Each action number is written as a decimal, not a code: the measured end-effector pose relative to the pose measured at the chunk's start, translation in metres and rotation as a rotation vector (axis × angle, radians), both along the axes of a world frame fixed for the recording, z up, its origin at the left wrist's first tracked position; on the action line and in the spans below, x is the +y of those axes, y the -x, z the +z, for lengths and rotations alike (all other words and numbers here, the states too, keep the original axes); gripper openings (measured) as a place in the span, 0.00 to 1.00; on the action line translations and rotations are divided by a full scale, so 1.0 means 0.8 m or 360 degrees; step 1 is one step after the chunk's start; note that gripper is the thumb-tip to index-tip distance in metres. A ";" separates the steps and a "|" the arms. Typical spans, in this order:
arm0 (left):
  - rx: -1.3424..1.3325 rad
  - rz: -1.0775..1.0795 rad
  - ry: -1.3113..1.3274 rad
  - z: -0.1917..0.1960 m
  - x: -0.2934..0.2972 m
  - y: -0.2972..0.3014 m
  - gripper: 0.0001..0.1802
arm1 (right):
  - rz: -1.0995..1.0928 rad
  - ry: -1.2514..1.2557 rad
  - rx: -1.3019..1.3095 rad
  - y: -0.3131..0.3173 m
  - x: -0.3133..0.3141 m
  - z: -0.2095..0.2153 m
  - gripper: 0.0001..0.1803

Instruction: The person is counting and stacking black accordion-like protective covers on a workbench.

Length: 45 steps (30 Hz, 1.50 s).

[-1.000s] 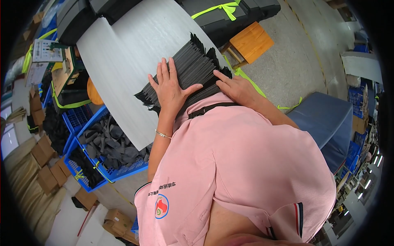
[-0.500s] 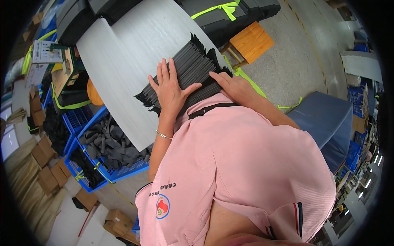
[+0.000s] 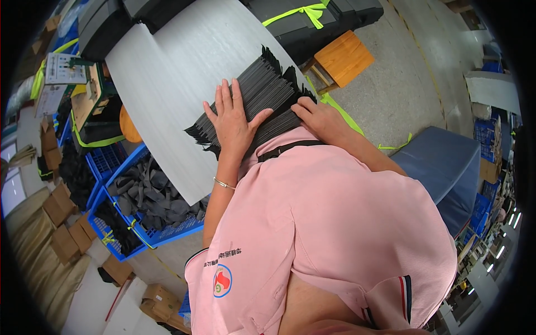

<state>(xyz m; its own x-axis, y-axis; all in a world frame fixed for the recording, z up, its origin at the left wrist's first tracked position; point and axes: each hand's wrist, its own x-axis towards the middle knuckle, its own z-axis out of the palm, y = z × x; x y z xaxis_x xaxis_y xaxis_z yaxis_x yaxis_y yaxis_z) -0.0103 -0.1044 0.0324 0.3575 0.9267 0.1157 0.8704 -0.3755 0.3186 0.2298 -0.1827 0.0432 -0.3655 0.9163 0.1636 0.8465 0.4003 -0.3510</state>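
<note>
A thick row of thin dark grey sheets (image 3: 254, 84), packed edge to edge with ragged black ends, lies on the near part of the pale table (image 3: 184, 44), against my body. My left hand (image 3: 231, 120) rests flat across the left part of the row, fingers spread and thumb pointing right. At the right end of the row, my right hand (image 3: 319, 117) has its fingers bent and pinched at the sheets beside a dark gap. How many sheets it grips is hidden by the fingers.
Left of the table stand blue crates (image 3: 167, 237) filled with dark scraps (image 3: 151, 192). A wooden stool (image 3: 344, 58) is at the right, near a blue-covered block (image 3: 441, 162). Dark stacked blocks (image 3: 100, 28) sit at the far left; yellow-green straps (image 3: 340, 111) hang by the table.
The fingers of my right hand have curled in from a more stretched pose and shifted slightly right along the sheets. My left hand stays in place on the row.
</note>
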 end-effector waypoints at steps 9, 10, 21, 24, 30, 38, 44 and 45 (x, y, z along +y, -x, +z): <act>0.0030 0.0019 0.0032 0.003 -0.001 -0.001 0.60 | 0.0041 -0.0123 -0.0064 -0.002 0.003 -0.002 0.16; 0.0030 0.0019 0.0033 0.003 -0.001 -0.001 0.60 | 0.0043 -0.0134 -0.0065 -0.002 0.003 -0.003 0.16; 0.0071 0.0026 -0.0006 0.002 0.000 -0.001 0.54 | 0.0035 -0.0135 -0.0015 0.001 0.006 0.000 0.21; 0.0062 0.0021 -0.0086 -0.005 0.002 0.000 0.53 | 0.0024 -0.0051 -0.0013 0.004 0.011 0.013 0.29; 0.0017 0.0029 -0.0087 0.000 0.000 -0.003 0.52 | 0.0015 0.0079 -0.0079 0.008 0.017 0.013 0.38; 0.0033 0.0033 -0.0087 -0.002 0.001 -0.002 0.53 | 0.0044 0.0081 -0.0064 0.007 0.016 0.015 0.35; 0.0059 0.0048 0.0017 0.000 0.002 -0.001 0.54 | 0.0034 -0.0030 0.0060 0.007 0.017 0.017 0.25; 0.0059 0.0045 0.0025 0.001 0.001 -0.001 0.54 | 0.0022 -0.0011 0.0056 0.008 0.018 0.020 0.24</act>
